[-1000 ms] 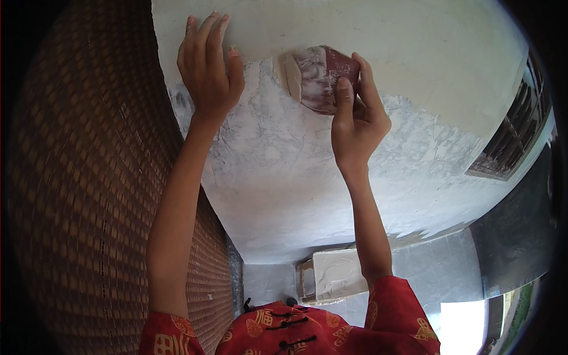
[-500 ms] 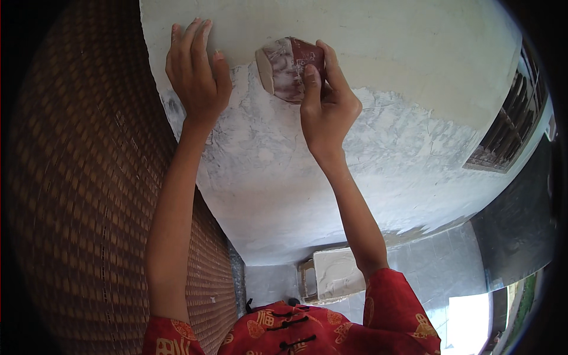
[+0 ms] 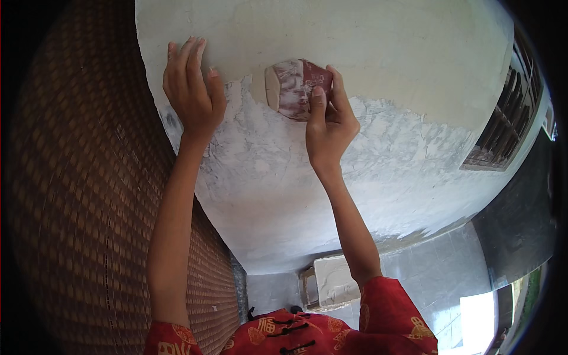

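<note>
My right hand (image 3: 332,127) grips a flat, dark red putty scraper (image 3: 291,89), thumb on its face and fingers behind its right side. White paste smears the scraper's left half, and a cream-coloured strip of paste lines its left edge. It is against or very close to the pale wall (image 3: 284,195); the exact contact is hidden. Further left, my left hand (image 3: 192,92) lies on the wall, fingers stretched upward and empty, with whitish fingertips. Smooth cream coating covers the wall's upper part, and below its ragged edge the surface is patchy grey and white.
A woven brown mat wall (image 3: 106,177) rises along the left, meeting the pale wall's edge. Below, a pale paste-covered board or tray (image 3: 337,281) rests low by the grey tiled floor (image 3: 438,260). A dark slatted vent (image 3: 500,127) opens at the right.
My right hand and the scraper sit lower and slightly further right in the picture. My left hand also appears lower, as the whole view has shifted a little.
</note>
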Motion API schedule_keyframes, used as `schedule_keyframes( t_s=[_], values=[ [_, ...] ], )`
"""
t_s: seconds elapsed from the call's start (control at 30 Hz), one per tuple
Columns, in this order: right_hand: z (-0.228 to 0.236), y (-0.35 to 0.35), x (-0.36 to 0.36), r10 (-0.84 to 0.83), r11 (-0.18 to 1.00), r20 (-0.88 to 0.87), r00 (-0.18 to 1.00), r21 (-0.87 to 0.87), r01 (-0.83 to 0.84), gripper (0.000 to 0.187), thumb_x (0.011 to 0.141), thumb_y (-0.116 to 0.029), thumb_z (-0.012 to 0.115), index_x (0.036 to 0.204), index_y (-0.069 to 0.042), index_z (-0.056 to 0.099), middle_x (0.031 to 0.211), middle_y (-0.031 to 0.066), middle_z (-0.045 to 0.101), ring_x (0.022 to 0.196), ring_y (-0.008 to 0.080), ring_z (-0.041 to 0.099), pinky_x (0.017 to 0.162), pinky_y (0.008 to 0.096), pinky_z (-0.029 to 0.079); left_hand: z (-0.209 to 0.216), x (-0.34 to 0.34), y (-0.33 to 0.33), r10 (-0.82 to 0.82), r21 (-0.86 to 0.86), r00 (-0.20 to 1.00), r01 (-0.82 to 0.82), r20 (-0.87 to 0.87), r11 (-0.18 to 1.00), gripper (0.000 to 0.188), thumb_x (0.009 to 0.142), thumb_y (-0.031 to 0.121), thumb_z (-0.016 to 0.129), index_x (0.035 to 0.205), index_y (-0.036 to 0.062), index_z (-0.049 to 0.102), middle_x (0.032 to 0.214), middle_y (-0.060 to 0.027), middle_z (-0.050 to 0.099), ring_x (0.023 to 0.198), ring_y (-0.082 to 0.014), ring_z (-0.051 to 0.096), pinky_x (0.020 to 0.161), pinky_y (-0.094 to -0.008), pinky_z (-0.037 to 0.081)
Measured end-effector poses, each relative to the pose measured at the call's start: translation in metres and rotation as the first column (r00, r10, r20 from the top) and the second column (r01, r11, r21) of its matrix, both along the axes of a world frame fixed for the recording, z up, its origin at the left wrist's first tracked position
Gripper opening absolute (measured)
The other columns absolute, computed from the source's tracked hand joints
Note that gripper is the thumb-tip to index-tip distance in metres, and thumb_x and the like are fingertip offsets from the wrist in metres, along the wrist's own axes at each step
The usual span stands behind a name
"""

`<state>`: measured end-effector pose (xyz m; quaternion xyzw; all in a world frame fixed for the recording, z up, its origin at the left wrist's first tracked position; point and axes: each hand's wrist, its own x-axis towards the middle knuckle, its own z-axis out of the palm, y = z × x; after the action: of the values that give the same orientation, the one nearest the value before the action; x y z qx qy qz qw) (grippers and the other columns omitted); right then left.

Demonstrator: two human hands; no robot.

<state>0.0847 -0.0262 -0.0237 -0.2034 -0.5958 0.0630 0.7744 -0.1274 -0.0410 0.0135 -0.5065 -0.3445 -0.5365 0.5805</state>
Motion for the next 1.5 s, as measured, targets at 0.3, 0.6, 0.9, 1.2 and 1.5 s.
schedule_keyframes(
  t_s=[0.3,0.6,0.9,1.2,1.5],
  values=[
    [0.014,-0.022,0.012,0.132,0.991,-0.093,0.987,0.038,-0.129,0.036,0.096,-0.004,0.058,0.132,0.001,0.058,0.086,0.0114,0.07,0.07,0.0074,0.062,0.057,0.0211,0.048,0.001,0.005,-0.005,0.014,-0.012,1.0,-0.014,0.023,1.0,0.042,0.099,0.023,0.043,0.134,0.0034,0.053,0.138,-0.0124,0.051,0.138,-0.0381,0.038,0.11,-0.0479,0.028],
    [0.037,-0.022,0.048,0.105,0.992,-0.293,0.95,-0.035,-0.12,0.035,0.097,-0.006,0.057,0.131,0.004,0.056,0.111,0.0178,0.069,0.086,0.0166,0.07,0.07,0.0267,0.059,0.003,0.004,-0.001,-0.008,-0.006,0.999,0.008,0.033,1.0,0.042,0.094,0.02,0.047,0.132,0.0053,0.054,0.135,-0.0114,0.053,0.136,-0.0377,0.04,0.109,-0.0485,0.029],
    [0.002,-0.006,0.012,-0.058,0.993,-0.049,0.997,0.103,0.063,0.033,0.097,-0.004,0.058,0.129,0.0,0.06,0.09,0.0089,0.072,0.07,0.0082,0.063,0.061,0.0222,0.051,-0.002,0.0,0.0,-0.004,-0.014,0.999,0.005,0.04,1.0,0.041,0.098,0.022,0.044,0.133,0.004,0.053,0.137,-0.0108,0.052,0.137,-0.0373,0.039,0.109,-0.0479,0.028],
    [-0.009,-0.025,-0.012,0.041,0.999,0.016,0.999,0.019,-0.041,0.035,0.097,-0.005,0.059,0.131,-0.002,0.06,0.092,0.0103,0.071,0.079,0.0062,0.063,0.066,0.0205,0.048,-0.002,0.004,0.002,-0.023,-0.009,0.999,0.024,0.048,1.0,0.043,0.093,0.02,0.048,0.132,0.005,0.055,0.136,-0.0107,0.053,0.136,-0.0368,0.04,0.108,-0.0479,0.03],
    [0.007,-0.017,0.071,0.038,0.995,-0.251,0.967,-0.075,-0.059,0.038,0.1,-0.01,0.054,0.135,0.004,0.051,0.113,0.0197,0.066,0.096,0.0218,0.068,0.08,0.0316,0.06,0.0,0.001,-0.003,0.019,-0.021,0.999,-0.018,0.035,1.0,0.041,0.1,0.025,0.043,0.133,0.0036,0.053,0.137,-0.0125,0.051,0.136,-0.038,0.04,0.109,-0.0483,0.029]
  ],
)
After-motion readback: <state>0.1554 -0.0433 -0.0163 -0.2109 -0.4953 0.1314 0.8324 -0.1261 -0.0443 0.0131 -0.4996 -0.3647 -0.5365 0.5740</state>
